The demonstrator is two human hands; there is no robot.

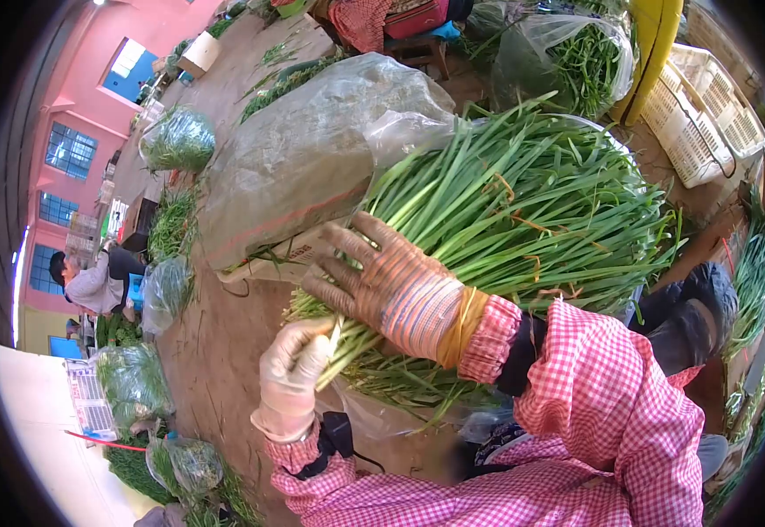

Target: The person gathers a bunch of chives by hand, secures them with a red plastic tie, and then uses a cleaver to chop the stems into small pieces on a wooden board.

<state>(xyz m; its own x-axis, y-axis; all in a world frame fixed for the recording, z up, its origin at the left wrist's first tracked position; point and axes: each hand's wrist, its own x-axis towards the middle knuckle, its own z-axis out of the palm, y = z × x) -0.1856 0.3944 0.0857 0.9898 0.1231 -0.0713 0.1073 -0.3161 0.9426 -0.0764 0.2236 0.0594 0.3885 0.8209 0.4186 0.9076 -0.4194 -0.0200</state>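
Note:
A thick bundle of long green stalks (523, 202), like chives or green onions, fans out to the upper right. My right hand (382, 281), in a brown striped knit glove with rubber bands on the wrist, lies over the bundle's narrow lower end with fingers spread around it. My left hand (293, 373), in a whitish glove, closes on the pale stalk ends just below. Both arms wear pink checked sleeves.
A big clear plastic bag of greens (312, 149) lies behind the bundle. More bagged greens (180, 139) and loose stalks dot the dirt floor (215, 342). A white plastic crate (703, 114) stands at the upper right. Another person (92, 281) crouches at the far left.

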